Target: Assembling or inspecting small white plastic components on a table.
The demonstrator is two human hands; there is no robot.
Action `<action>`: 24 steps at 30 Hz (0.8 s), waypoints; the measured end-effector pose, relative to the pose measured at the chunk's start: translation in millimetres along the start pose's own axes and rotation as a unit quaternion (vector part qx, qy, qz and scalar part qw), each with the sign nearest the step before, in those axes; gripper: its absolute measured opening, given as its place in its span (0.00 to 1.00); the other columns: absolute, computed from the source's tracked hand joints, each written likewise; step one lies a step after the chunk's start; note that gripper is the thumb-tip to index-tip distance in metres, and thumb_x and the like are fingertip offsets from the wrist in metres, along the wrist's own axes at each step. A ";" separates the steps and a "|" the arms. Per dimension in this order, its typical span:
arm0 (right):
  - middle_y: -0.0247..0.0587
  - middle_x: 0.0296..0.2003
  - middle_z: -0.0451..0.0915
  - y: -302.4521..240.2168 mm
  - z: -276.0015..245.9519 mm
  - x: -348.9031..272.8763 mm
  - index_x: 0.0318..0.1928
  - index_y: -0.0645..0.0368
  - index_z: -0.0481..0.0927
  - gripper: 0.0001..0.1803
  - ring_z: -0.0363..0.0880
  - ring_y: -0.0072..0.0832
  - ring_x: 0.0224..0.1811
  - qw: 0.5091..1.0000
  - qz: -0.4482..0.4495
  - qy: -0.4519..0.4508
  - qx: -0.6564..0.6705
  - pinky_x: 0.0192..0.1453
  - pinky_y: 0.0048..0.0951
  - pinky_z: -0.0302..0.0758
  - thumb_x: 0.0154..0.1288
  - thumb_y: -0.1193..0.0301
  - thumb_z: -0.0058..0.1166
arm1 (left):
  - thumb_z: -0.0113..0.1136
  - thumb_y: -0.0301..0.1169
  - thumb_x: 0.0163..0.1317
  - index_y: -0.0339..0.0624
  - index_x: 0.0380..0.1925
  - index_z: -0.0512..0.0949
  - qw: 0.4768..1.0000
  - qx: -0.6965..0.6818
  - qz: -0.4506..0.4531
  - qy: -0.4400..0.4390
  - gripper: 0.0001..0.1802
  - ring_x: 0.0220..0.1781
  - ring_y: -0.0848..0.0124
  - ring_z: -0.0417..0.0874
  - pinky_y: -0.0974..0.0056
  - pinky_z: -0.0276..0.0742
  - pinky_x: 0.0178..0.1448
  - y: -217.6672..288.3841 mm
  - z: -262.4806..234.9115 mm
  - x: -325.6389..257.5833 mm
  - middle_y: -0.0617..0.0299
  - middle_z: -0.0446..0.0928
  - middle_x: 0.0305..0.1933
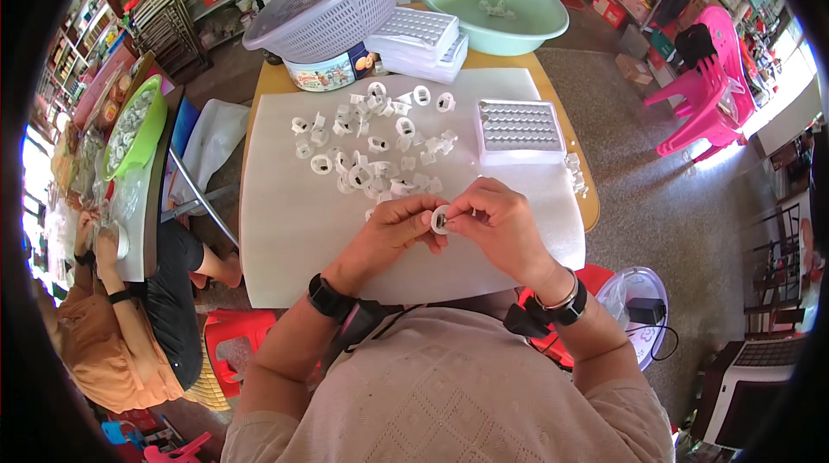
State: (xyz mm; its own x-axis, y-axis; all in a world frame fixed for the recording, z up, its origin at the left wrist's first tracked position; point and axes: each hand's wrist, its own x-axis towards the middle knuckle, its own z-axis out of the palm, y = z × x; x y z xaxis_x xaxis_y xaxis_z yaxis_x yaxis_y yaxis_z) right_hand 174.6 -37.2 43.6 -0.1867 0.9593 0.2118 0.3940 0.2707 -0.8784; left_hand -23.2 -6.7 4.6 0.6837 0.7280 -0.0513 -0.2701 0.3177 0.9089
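Observation:
A small white round plastic part [439,220] with a dark slot in its middle is held over the near half of the table. My left hand [399,226] grips it by its left edge between thumb and fingers. My right hand [496,219] is closed in a pinch against the part's dark middle; anything between those fingertips is too small to make out. Beyond my hands lies a loose pile of similar white plastic parts [360,174]. To the right of the pile sits a white tray [521,152] with rows of small silvery pieces.
White sheeting [285,230] covers the table. Along its far edge stand a grey basket [337,18] on a round tin [330,72], stacked white trays [419,44] and a green basin [495,14]. At left, a person [121,333] works at another table beside a green bowl [136,128].

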 end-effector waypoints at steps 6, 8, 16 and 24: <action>0.36 0.28 0.75 16.3 -4.6 6.4 0.33 0.62 0.75 0.09 0.74 0.20 0.29 0.984 0.118 -0.088 0.103 0.32 0.25 0.71 0.55 0.74 0.62 | 0.51 0.36 0.71 0.33 0.54 0.74 0.998 0.065 -0.023 0.008 0.19 0.37 0.74 0.80 0.69 0.77 0.44 4.0 2.7 0.2 0.63 0.79 0.37; 0.35 0.26 0.75 17.9 -6.5 5.2 0.34 0.62 0.75 0.10 0.74 0.19 0.28 0.976 0.122 -0.103 0.151 0.32 0.24 0.71 0.55 0.73 0.63 | 0.51 0.36 0.71 0.34 0.52 0.75 0.992 0.115 -0.045 0.011 0.18 0.35 0.75 0.80 0.69 0.77 0.44 7.5 6.2 0.3 0.63 0.79 0.35; 0.42 0.29 0.79 20.1 -38.7 43.0 0.34 0.62 0.79 0.05 0.79 0.32 0.32 0.996 0.034 0.076 -0.036 0.38 0.30 0.74 0.59 0.73 0.57 | 0.52 0.36 0.71 0.34 0.53 0.74 0.998 0.054 -0.021 0.014 0.18 0.38 0.74 0.79 0.69 0.77 0.45 1.6 0.4 0.4 0.63 0.78 0.38; 0.45 0.30 0.79 69.6 -45.6 115.4 0.31 0.58 0.83 0.04 0.78 0.43 0.39 0.934 -0.070 0.170 -0.305 0.42 0.41 0.76 0.57 0.73 0.55 | 0.52 0.35 0.70 0.36 0.54 0.74 1.000 0.019 -0.007 0.016 0.18 0.43 0.74 0.78 0.68 0.75 0.47 0.0 2.2 1.5 0.64 0.76 0.43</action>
State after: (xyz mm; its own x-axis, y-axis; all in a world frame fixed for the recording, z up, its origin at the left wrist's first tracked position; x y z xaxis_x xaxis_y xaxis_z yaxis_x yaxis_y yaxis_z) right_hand 221.5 96.0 26.4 -0.0186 0.8526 0.5222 0.8464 0.2915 -0.4457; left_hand -20.7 -6.9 5.4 0.6654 0.7425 -0.0764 -0.2339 0.3047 0.9233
